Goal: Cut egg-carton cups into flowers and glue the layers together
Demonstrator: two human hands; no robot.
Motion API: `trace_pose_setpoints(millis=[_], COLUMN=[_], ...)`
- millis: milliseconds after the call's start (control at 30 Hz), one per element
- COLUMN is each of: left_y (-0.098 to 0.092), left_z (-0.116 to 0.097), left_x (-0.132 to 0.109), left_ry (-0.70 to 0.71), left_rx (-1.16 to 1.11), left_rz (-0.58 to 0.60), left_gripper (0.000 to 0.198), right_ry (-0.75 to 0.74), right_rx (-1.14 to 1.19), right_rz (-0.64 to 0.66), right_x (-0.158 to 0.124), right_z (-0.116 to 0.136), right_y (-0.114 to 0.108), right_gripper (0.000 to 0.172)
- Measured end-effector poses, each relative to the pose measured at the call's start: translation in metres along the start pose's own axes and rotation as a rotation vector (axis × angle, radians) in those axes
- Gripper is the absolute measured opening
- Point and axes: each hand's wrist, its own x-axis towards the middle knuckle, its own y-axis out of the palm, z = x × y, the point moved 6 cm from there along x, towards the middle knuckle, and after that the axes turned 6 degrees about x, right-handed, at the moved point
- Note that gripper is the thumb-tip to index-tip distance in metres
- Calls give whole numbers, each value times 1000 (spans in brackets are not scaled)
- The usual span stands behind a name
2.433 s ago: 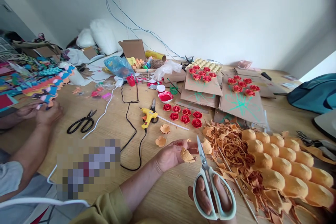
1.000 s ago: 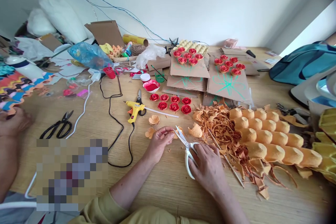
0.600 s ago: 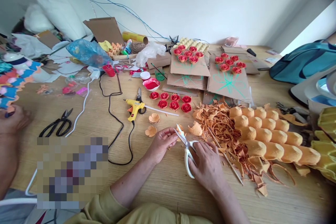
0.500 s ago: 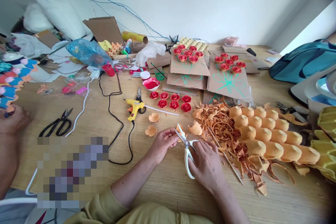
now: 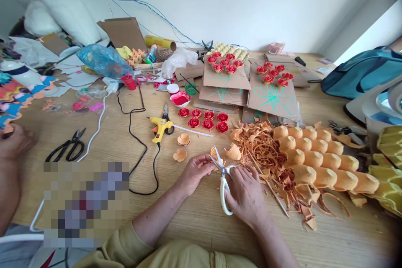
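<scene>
My right hand (image 5: 246, 194) is wrapped round the handles of white-handled scissors (image 5: 223, 171), whose blades are spread and point up to the left. In my left hand (image 5: 196, 171), thumb and fingers pinch a small orange egg-carton piece (image 5: 217, 154), partly hidden by the blades. Just right of it lies a cut orange egg-carton cup (image 5: 233, 152). Two flower-shaped orange cups (image 5: 180, 155) rest left of the blades. Behind them, several red-painted roses (image 5: 207, 124) stand in two rows.
A yellow glue gun (image 5: 161, 129) with a black cord lies left of the roses. Orange scraps (image 5: 262, 146) and an egg tray (image 5: 320, 159) spread to the right, with a thin stick (image 5: 273, 194). Black scissors (image 5: 67, 146) lie near another person's hand (image 5: 15, 142).
The scissors' blades stay spread beside the orange piece, with only slight movement of my hands. The whole view has shifted a little.
</scene>
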Motion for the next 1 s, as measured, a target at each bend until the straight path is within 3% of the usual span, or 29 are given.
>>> trace_pose_setpoints(millis=[500,1000], left_y=[3,0], left_z=[-5,-18], left_x=[-2,-3], left_ry=[-8,126], left_rx=[-1,107], left_rz=[17,113], left_gripper=[27,16], right_ry=[-9,-35], right_rx=[130,142], right_rz=[10,47], right_x=[0,-3], right_z=[5,5], right_y=[-4,-2], right_gripper=[21,25])
